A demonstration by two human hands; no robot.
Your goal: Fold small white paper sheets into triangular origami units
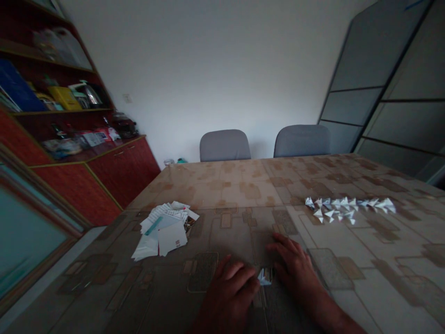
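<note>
Between the hands lies one small, pale folded-paper piece (265, 277): left hand (233, 284) curled at its edge, hold unclear; right hand (295, 263) half-open, apparently empty. Beyond left, loose white-paper pile (173, 236); beyond right, pointed white-paper rows (344, 202), likely separated against mixing.

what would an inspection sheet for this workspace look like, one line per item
surface: patterned tabletop, brown blocks on a lighter ground
work pieces: small folded paper piece between left hand and right hand; loose pile of paper cards at left; two rows of folded papers at right, the back row longer
clutter: mixed items on the red-brown cabinet, including a blue item and a yellow item
grips: both hands beside the small piece, one on each side; firm hold unclear
cables: nothing seen
surroundings: two grey chairs beyond the tabletop, white wall, grey panelled wardrobe at right
</note>
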